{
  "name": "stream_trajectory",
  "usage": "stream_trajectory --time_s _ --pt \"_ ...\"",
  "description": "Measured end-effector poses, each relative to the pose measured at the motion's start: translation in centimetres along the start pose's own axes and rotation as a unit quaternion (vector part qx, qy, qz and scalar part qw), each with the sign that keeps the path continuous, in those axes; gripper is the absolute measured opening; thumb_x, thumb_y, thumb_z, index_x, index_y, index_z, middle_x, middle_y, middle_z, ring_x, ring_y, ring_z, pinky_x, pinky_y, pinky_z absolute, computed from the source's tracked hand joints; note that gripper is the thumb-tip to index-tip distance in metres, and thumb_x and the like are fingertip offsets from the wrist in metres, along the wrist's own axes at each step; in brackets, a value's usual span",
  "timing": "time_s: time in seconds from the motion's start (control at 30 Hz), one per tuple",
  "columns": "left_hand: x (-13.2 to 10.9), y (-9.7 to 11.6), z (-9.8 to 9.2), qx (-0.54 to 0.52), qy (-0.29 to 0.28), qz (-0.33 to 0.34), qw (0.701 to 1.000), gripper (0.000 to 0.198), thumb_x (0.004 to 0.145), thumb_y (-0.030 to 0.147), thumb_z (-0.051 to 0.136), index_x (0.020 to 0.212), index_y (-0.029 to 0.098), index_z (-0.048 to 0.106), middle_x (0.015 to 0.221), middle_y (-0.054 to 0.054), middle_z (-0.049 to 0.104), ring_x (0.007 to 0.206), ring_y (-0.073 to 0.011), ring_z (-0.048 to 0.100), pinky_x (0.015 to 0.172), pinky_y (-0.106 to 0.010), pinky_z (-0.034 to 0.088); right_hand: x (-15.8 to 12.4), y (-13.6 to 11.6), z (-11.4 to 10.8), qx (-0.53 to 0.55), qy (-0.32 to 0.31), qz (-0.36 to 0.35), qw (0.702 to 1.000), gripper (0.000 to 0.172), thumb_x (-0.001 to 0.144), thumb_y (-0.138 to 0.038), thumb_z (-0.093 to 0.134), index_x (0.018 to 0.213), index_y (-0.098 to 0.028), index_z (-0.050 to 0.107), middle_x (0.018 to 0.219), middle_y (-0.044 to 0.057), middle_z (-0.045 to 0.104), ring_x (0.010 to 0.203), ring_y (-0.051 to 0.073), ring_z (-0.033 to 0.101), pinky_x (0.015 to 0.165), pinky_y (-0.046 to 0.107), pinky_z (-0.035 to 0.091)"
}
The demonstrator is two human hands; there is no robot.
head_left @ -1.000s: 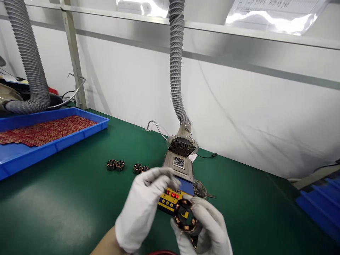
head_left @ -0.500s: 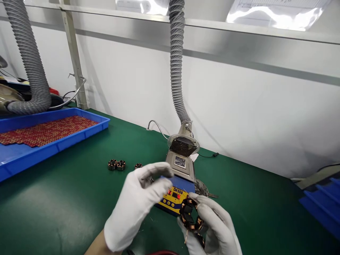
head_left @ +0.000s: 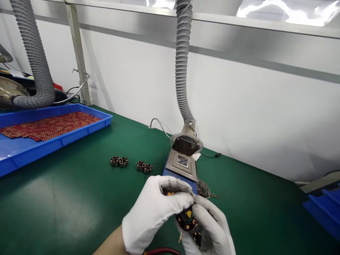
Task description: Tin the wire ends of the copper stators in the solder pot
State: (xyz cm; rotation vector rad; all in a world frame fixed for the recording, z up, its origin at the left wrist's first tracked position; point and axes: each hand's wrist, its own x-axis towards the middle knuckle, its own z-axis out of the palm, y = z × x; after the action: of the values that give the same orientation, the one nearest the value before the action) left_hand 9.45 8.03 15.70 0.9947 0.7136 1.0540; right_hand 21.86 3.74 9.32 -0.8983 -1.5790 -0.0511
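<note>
My right hand (head_left: 212, 226) wears a white glove and grips a stator (head_left: 187, 223), a dark ring wound with copper coils. One copper wire end hangs from the ring's lower left. Lower in the same hand, a second dark piece with copper on it (head_left: 197, 238) shows partly between the fingers. My left hand (head_left: 162, 212), also gloved, is closed in a pinch at the stator's upper edge; its fingertips hide what lies between them. Behind both hands stands a solder pot (head_left: 183, 166) with a square silvery bath, its front display mostly covered by my left hand.
Two pairs of stators (head_left: 118, 162) (head_left: 143, 167) stand on the green mat left of the pot. A blue tray (head_left: 87, 131) of red and tan parts lies far left. A fume hose (head_left: 183, 63) hangs over the pot. A red handle (head_left: 162, 250) shows at the bottom edge.
My left hand has come right and down from above the pot's display to the stator, and its fingers have closed. The right hand keeps its hold. The view has shifted slightly.
</note>
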Motion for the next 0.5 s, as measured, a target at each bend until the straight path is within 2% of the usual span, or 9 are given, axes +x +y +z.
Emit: stream_trajectory --time_s 0.13,0.27,0.3,0.37,0.43,0.47,0.5 --pt "0.6 0.0 -1.3 -0.032 0.038 0.041 0.998 0.014 0.061 0.021 0.079 0.073 0.018 0.071 0.071 0.000 0.071 0.068 -0.0119 0.062 0.065 -0.018 0.048 0.1 0.0 0.2 0.021 -0.008 0.023 0.999 0.046 0.078 -0.001 0.058 0.119 -0.025 0.056 0.113 0.007 0.056 0.103 0.018 0.059 0.083 0.028 0.053" --pt "1.0 1.2 -3.5 0.001 0.164 0.116 0.980 0.020 0.064 0.031 0.079 0.078 0.019 0.072 0.079 -0.003 0.073 0.076 -0.0159 0.065 0.070 -0.020 0.051 0.1 0.2 -0.6 0.080 -0.035 0.059 0.994 0.047 0.078 -0.006 0.064 0.119 -0.026 0.055 0.108 0.007 0.057 0.098 0.016 0.062 0.076 0.023 0.056" --pt "0.7 1.4 -4.3 0.045 0.184 0.113 0.975 0.019 0.066 0.033 0.077 0.079 0.021 0.072 0.081 -0.003 0.073 0.078 -0.0178 0.066 0.071 -0.022 0.051 0.1 0.3 -1.0 0.104 -0.030 0.084 0.991 0.046 0.078 -0.009 0.065 0.119 -0.027 0.055 0.109 0.007 0.058 0.098 0.016 0.063 0.074 0.022 0.057" --pt "-0.5 1.0 -6.0 0.198 0.198 0.108 0.954 0.015 0.070 0.036 0.071 0.079 0.025 0.073 0.086 -0.003 0.073 0.083 -0.0219 0.066 0.075 -0.026 0.052 0.3 0.8 -1.9 0.146 -0.020 0.156 0.977 0.039 0.078 -0.015 0.068 0.114 -0.030 0.059 0.109 0.007 0.062 0.097 0.018 0.064 0.069 0.023 0.057" --pt "-2.5 -0.7 -8.0 0.375 0.184 0.142 0.897 0.011 0.071 0.038 0.068 0.077 0.030 0.074 0.089 -0.002 0.073 0.088 -0.0253 0.065 0.081 -0.029 0.051 1.2 1.6 -3.0 0.171 -0.045 0.245 0.953 0.031 0.075 -0.023 0.073 0.105 -0.029 0.065 0.106 0.007 0.066 0.088 0.021 0.066 0.062 0.025 0.056" --pt "-3.7 -2.0 -9.0 0.429 0.174 0.191 0.866 0.011 0.070 0.039 0.069 0.079 0.033 0.074 0.089 -0.001 0.074 0.088 -0.0265 0.066 0.080 -0.029 0.051 1.9 2.2 -3.4 0.179 -0.068 0.296 0.936 0.030 0.073 -0.027 0.074 0.103 -0.028 0.067 0.102 0.008 0.068 0.079 0.020 0.066 0.059 0.027 0.055" --pt "-4.9 -3.5 -10.0 0.453 0.131 0.230 0.852 0.014 0.067 0.041 0.073 0.080 0.035 0.074 0.084 0.000 0.074 0.080 -0.0256 0.067 0.074 -0.028 0.053 2.9 2.7 -3.7 0.187 -0.080 0.352 0.914 0.032 0.072 -0.031 0.075 0.103 -0.026 0.068 0.096 0.008 0.069 0.071 0.019 0.065 0.055 0.027 0.053"
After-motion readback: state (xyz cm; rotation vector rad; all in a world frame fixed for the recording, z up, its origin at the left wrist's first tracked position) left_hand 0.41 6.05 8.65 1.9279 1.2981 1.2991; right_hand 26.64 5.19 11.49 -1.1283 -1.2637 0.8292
